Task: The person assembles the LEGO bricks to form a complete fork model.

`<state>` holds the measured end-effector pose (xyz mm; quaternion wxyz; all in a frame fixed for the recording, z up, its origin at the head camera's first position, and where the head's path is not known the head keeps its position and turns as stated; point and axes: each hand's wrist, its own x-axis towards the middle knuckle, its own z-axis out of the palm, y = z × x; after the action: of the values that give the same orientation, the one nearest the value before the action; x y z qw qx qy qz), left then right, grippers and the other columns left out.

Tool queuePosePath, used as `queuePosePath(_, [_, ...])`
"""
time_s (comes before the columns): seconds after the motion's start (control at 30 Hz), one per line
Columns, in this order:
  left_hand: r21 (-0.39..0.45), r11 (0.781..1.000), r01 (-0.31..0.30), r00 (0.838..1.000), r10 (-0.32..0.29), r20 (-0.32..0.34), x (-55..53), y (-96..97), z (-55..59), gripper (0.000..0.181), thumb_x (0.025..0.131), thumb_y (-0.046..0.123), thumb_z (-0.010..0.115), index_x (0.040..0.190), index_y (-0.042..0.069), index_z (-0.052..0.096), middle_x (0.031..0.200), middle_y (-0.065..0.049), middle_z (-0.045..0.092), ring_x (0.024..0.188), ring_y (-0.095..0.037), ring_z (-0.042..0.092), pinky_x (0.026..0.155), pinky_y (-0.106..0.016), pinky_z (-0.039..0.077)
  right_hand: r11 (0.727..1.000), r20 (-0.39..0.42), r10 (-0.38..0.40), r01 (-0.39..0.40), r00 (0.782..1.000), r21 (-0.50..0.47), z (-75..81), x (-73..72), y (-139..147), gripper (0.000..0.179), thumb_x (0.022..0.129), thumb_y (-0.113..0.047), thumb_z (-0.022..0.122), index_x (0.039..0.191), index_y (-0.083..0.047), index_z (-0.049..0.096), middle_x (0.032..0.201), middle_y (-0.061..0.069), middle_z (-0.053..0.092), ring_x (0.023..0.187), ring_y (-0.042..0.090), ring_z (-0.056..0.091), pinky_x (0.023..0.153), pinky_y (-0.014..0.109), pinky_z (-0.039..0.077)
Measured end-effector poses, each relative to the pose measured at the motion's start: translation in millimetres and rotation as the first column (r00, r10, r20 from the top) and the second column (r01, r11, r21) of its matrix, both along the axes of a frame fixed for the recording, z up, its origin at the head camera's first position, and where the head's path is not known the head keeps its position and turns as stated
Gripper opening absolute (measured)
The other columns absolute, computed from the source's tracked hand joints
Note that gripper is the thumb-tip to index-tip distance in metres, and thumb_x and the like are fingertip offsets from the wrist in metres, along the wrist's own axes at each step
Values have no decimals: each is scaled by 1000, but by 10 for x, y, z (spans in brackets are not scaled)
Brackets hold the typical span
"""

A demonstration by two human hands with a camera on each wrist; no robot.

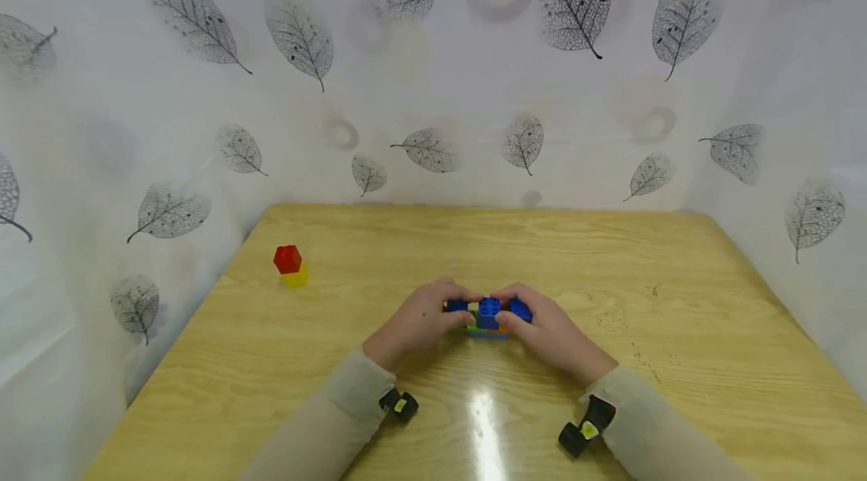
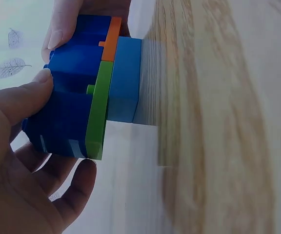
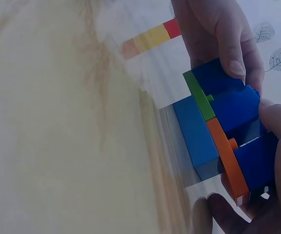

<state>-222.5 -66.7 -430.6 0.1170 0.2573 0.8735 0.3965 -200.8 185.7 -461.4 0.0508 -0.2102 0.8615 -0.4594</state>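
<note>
A toy-brick build sits on the table at mid-front: a light blue brick [image 2: 124, 80] at the bottom, a green flat brick [image 2: 99, 112] and an orange flat brick [image 3: 227, 158] end to end over it. Three dark blue bricks stand in a row on top, the middle one [image 1: 489, 313] with its studs showing in the head view. My left hand [image 1: 423, 315] holds the left end, fingers round the left dark blue brick [image 2: 62, 122]. The right end, with the right dark blue brick [image 3: 257, 161], is held between thumb and fingers of my right hand [image 1: 552, 334].
Back left on the wooden table [image 1: 420, 240] stands a red brick [image 1: 287, 259] on top of a yellow brick [image 1: 295, 278]. A white curtain [image 1: 447, 89] with a leaf print hangs behind and along the sides.
</note>
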Motion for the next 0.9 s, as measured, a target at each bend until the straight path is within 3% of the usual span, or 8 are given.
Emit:
queuePosePath(0.33, [10, 1000, -18, 1000, 18, 10, 14, -9, -67, 34, 97, 36, 70, 130, 29, 68, 127, 9, 62, 116, -14, 58, 98, -42, 48, 1000, 16, 14, -14, 1000, 1, -60, 14, -5, 35, 104, -43, 54, 134, -26, 53, 125, 2, 59, 106, 18, 61, 87, 40, 52])
queuePosePath(0.47, [28, 998, -57, 995, 55, 80, 38, 5, -87, 45, 95, 38, 72, 138, 25, 62, 129, 7, 63, 119, -17, 58, 99, -44, 49, 1000, -20, -8, 8, 1000, 25, -96, 34, -3, 38, 103, -44, 55, 136, -26, 54, 120, -1, 60, 105, 18, 61, 88, 43, 51])
queuePosePath(0.57, [11, 997, -75, 992, 74, 98, 37, 12, -88, 47, 94, 33, 74, 138, 21, 61, 128, 5, 64, 116, -17, 60, 97, -43, 50, 999, -55, -27, 30, 998, 43, -104, 48, -4, 43, 101, -45, 59, 138, -24, 55, 118, -3, 61, 106, 19, 60, 88, 45, 51])
queuePosePath(0.73, [-73, 995, -69, 997, 71, 38, 42, 19, -71, 39, 92, 26, 77, 129, 16, 67, 124, 2, 66, 107, -14, 62, 92, -38, 52, 995, -68, -54, 60, 996, 86, -87, 69, -18, 50, 96, -47, 67, 138, -23, 57, 123, -1, 61, 109, 20, 61, 87, 44, 53])
queuePosePath(0.9, [-76, 994, -81, 996, 84, 35, 36, 25, -37, 38, 92, 26, 77, 127, 17, 68, 121, 3, 67, 101, -12, 63, 88, -36, 54, 991, -73, -44, 53, 996, 123, -29, 44, -27, 47, 96, -47, 66, 136, -22, 59, 122, -3, 62, 105, 16, 62, 85, 41, 54])
